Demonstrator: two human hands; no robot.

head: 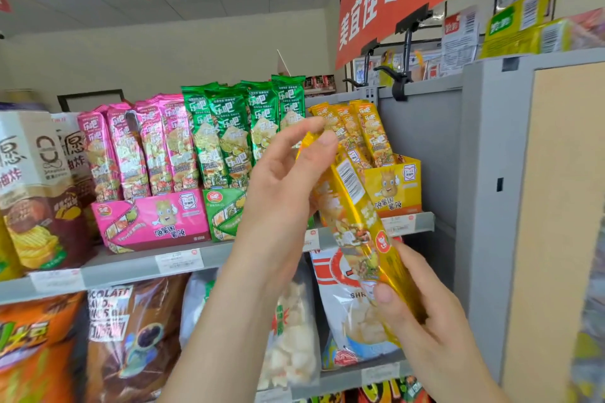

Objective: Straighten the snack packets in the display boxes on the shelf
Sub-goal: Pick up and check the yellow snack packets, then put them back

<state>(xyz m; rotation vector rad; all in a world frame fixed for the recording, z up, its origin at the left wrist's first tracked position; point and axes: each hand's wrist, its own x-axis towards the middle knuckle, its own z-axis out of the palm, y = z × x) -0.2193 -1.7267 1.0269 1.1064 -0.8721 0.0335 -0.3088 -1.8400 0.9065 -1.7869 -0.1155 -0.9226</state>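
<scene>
Yellow packet (355, 219): out of its box, held slantwise in front of the shelf (131, 267), top end up and to the left, bottom end down and to the right. Pinched at the top between thumb and forefinger of the left hand (281, 186). Gripped at the bottom by the right hand (422, 317), thumb pressed on the front face, fingers curled behind. Both hands closed on this one packet, neither free.

Behind it, the yellow display box (397, 188) at the right end of the shelf, with a few more yellow packets (366, 127) standing inside and leaning a little. Just to the left, the green box (222, 213), then the pink box (154, 219), each with its own upright row.

Probable trouble from here:
- Catching on the front wall of the yellow display box, or shoving the standing row over, on going in at this slant.
- No spare hand for steadying that row, hence a risk of tipping it toward the green packets (229, 127) with one nudge.
- Slick foil, held only by fingertips at the top, so prone to slipping on an early release below.
- Light cardboard near the shelf lip, so liable to slide or tilt under a hard downward push.

Safer turned upright before lowering.
</scene>
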